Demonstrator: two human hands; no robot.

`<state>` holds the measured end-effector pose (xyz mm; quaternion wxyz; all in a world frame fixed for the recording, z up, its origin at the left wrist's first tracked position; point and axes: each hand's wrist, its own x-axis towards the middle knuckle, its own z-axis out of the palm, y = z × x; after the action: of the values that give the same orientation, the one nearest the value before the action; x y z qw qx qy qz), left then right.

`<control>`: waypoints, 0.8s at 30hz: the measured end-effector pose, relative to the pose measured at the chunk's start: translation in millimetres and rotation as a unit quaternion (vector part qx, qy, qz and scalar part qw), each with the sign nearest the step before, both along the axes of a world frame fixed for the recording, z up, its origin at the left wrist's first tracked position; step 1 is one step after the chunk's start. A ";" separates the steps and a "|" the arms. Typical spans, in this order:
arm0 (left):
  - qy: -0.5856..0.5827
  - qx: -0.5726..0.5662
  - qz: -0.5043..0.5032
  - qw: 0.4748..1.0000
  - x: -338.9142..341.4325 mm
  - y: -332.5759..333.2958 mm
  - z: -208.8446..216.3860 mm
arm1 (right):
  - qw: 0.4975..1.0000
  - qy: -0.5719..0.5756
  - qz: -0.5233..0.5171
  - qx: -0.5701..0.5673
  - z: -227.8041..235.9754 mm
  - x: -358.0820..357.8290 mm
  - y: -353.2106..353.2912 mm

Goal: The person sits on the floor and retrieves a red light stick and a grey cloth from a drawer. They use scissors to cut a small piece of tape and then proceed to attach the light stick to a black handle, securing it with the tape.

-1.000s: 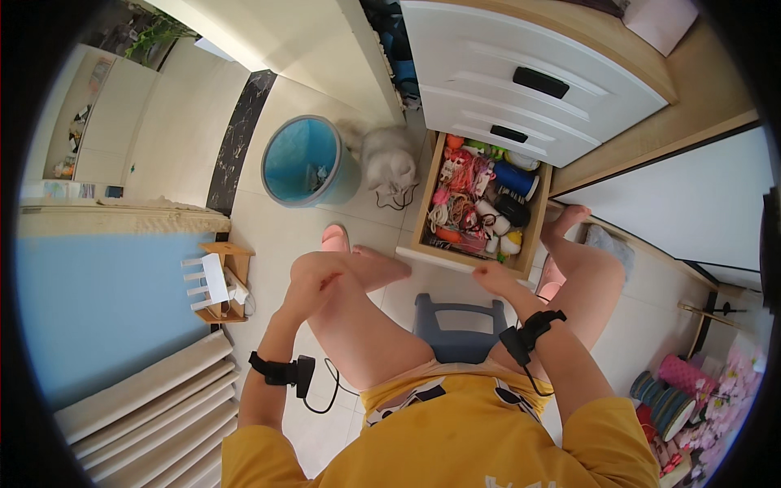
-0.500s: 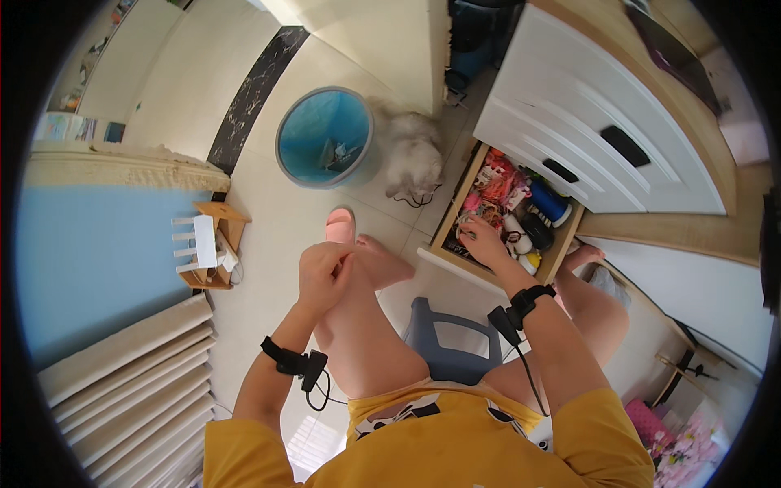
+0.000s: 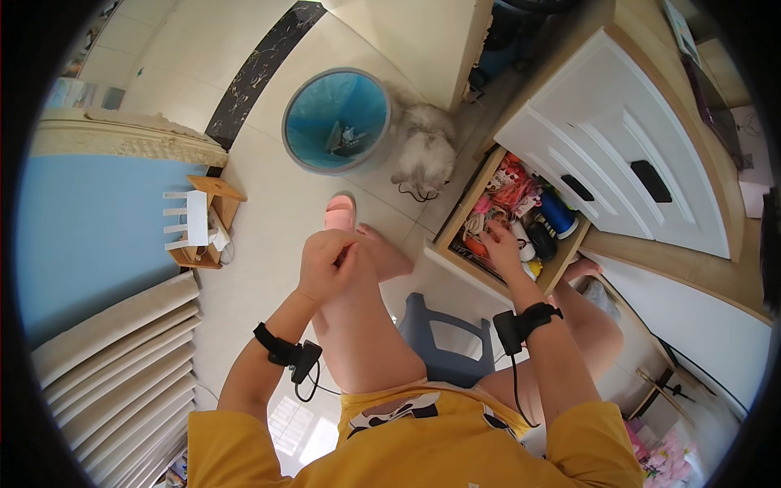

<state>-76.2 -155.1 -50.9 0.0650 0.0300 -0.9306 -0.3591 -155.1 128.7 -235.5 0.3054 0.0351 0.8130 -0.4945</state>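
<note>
My left hand (image 3: 325, 262) hovers above my left knee with its fingers curled closed. Whatever it may hold is hidden inside the curl. Over at the right, my right hand (image 3: 504, 246) reaches into an open wooden drawer (image 3: 472, 271), fingers bent and slightly apart among small items. Beside the fingertips lie a pale coil or loop (image 3: 473, 223) and an orange-red item (image 3: 475, 245). The drawer also holds a tangle of red and pink pieces (image 3: 511, 183), a large blue spool (image 3: 557, 213), a black rounded object (image 3: 541, 241) and a white bottle-like object (image 3: 521, 236).
A blue-lined bin (image 3: 338, 122) stands ahead, with a fluffy light-coloured cat (image 3: 426, 150) beside it. White cabinet fronts (image 3: 610, 138) rise behind the drawer. A grey-blue stool (image 3: 415, 346) is under me. A white router (image 3: 197, 218) sits on a wooden stand at the left.
The view has shifted slightly. My right hand remains in the drawer; an orange-red item now shows at the drawer's near left, where dark items showed before. My left hand stays curled.
</note>
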 end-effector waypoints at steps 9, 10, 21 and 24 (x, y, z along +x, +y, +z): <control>0.022 -0.048 -0.046 0.998 3.1 -5.4 4.4 | 0.994 0.043 0.099 -0.010 -16.6 4.6 -12.3; 0.024 -0.047 -0.040 0.998 1.2 -5.1 6.5 | 0.994 0.015 0.103 -0.029 -20.2 4.4 -22.7; 0.015 -0.080 -0.045 0.996 -5.1 -16.9 12.7 | 0.988 0.000 0.156 0.022 -1.5 -3.2 -59.3; 0.002 -0.077 -0.033 0.996 -4.6 -14.4 16.7 | 0.997 0.057 0.036 -0.024 -2.7 2.3 -37.5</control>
<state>-80.8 -169.5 -34.2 0.0570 -0.0066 -0.9558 -0.2882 -152.8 91.3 -238.2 0.2773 -0.0297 0.8174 -0.5040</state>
